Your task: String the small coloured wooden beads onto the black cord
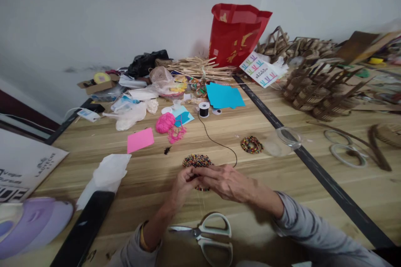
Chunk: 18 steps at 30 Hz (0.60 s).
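Note:
My left hand (182, 185) and my right hand (230, 181) meet over the middle of the table, fingertips pinched together and touching. Just under them lies a heap of multicoloured beads (198, 161), apparently strung, partly covered by my fingers. Whatever the fingertips hold is too small or hidden to make out; a faint thin line runs down below them. Close to my forearms rest white-handled scissors (198, 233), blades pointing left. A second coil of multicoloured beads (251, 144) sits to the right. Black cord from a spool (204, 109) curves towards my right hand.
Pink yarn (165, 122), pink paper (140, 140) and blue sheets (224, 95) lie beyond my hands. A red bag (236, 35) stands at the back. Small woven baskets (313, 91) and tape rings (347, 155) are right; a black phone-like slab (84, 227) is left.

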### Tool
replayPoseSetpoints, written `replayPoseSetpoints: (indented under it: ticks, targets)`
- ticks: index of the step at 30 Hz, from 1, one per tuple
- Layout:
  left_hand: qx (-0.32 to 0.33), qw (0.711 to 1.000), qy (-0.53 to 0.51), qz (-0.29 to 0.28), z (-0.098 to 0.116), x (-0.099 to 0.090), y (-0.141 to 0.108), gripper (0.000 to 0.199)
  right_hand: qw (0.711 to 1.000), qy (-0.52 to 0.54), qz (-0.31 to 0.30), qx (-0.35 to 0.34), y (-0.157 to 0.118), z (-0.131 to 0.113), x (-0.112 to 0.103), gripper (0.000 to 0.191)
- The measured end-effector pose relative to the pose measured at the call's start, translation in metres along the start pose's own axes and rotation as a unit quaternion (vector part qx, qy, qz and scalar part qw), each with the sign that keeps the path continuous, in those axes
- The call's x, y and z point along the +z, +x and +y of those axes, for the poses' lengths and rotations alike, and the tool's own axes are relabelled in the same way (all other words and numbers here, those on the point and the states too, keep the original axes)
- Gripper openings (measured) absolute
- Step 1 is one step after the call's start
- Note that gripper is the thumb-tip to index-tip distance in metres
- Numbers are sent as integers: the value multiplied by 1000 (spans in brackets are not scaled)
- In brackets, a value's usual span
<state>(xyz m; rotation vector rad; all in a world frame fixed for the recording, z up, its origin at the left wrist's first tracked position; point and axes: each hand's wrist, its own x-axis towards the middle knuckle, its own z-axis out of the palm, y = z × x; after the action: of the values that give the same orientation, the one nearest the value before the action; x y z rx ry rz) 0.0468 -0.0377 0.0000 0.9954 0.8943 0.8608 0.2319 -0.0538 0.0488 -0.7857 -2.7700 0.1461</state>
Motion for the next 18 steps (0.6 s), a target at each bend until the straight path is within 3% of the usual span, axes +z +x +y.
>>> replayPoseSetpoints:
  ticks: [7,18]
  targets:
    - [-30,999,27,-29,-2,-4,0,29,999,-16,-24,-19,2,-9,-4,22]
    - [-34,999,-4,-25,1,-2,0,43,999,27,-20,20,-2,-9,2,25]
